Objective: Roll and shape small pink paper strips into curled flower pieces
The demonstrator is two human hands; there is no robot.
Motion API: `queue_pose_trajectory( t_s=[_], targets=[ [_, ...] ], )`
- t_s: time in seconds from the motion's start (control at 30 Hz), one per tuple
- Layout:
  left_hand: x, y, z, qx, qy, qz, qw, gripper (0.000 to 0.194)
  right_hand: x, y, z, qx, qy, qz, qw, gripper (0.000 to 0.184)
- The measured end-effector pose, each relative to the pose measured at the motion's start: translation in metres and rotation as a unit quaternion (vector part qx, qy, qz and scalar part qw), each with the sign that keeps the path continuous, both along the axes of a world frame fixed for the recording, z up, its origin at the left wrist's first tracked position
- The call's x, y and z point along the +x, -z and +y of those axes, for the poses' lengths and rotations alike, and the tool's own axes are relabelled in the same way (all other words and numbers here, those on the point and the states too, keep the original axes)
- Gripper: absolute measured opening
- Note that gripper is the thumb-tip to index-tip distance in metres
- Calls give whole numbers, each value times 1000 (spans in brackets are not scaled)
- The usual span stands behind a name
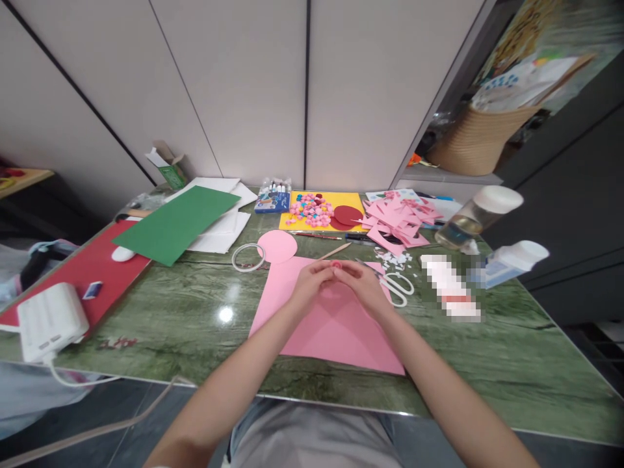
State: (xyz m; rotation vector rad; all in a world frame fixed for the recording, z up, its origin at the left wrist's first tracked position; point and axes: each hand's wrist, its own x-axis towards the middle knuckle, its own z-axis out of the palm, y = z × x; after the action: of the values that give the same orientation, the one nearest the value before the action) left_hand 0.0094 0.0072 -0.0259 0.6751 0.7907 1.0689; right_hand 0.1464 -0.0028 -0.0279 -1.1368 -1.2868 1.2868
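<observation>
My left hand (312,279) and my right hand (361,282) meet above a large pink paper sheet (336,328) on the green marble table (195,312). Their fingertips pinch together round a small pink rolled paper piece (336,264). Both hands are closed on it. A pink paper circle (277,246) lies just beyond the left hand, beside a white tape ring (247,257). White-handled scissors (397,286) lie right beside my right hand, with white paper scraps (396,259) behind them. A thin wooden stick (335,251) lies ahead of the hands.
A green sheet (178,222) on white papers sits at back left, over a red mat (92,276) with a white power bank (51,320). At the back are a yellow sheet with pink rolled pieces (312,211), dark red circles (347,216), pink offcuts (397,221), paint tubes (273,195). Bottles (475,218) stand right.
</observation>
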Motion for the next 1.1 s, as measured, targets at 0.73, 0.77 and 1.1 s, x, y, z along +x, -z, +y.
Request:
queue_pose_trajectory(
  t_s=[0.73,0.77,1.1],
  targets=[
    [3,2,-5,106,-17,90,990,24,6,6,2,-7,10,42,999,26],
    [3,2,-5,97,-12,82,992,25,6,5,2,0,16,29,999,27],
    [-2,5,3,129,43,129,982,29,9,1,3,-12,-5,1,1000,29]
  ],
)
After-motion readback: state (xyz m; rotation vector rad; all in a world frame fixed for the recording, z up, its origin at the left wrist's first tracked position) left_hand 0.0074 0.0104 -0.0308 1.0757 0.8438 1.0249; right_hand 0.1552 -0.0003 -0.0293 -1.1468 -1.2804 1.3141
